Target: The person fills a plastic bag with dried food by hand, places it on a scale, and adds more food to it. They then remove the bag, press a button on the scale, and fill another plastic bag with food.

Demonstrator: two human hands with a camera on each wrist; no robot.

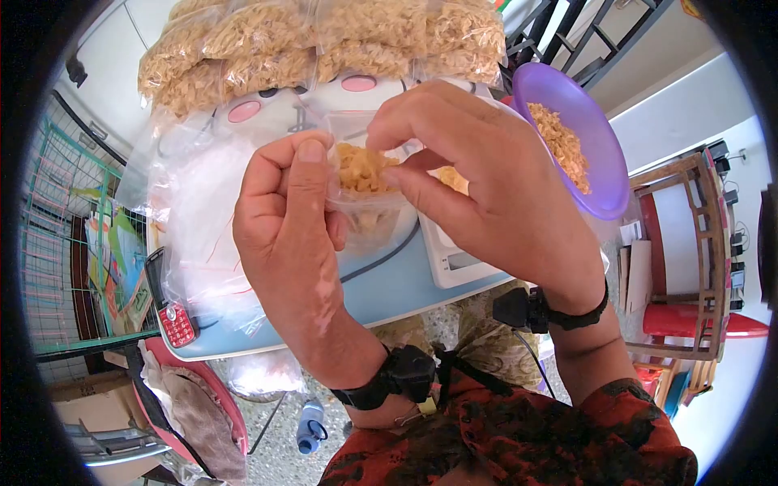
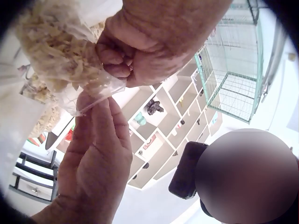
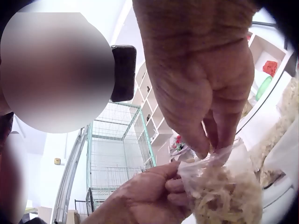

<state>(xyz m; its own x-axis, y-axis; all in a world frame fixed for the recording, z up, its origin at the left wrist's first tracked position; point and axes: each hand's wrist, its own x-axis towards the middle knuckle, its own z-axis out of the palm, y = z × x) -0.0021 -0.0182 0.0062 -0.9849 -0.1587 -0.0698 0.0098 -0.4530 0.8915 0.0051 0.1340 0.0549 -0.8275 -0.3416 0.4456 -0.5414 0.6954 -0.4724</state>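
A clear plastic bag [image 1: 373, 227] holding pale tan dried flakes [image 1: 361, 168] is held up over the table, its mouth spread. My left hand [image 1: 288, 206] grips one edge of it between thumb and curled fingers. At the opposite side of the mouth, my right hand [image 1: 494, 174] pinches the rim with thumb and fingers. In the right wrist view, the right fingertips overlap the plastic at the top of the bag [image 3: 224, 196]. Below my right hand lies a white scale [image 1: 462, 274], partly hidden, with more flakes showing beside that hand.
Filled bags of flakes [image 1: 365, 36] line the back of the blue table [image 1: 389, 301]. Flat clear bags [image 1: 207, 202] are heaped at left, near a red keypad phone [image 1: 177, 326]. A purple bowl [image 1: 612, 166] with loose flakes stands at right. A dark cable crosses the table.
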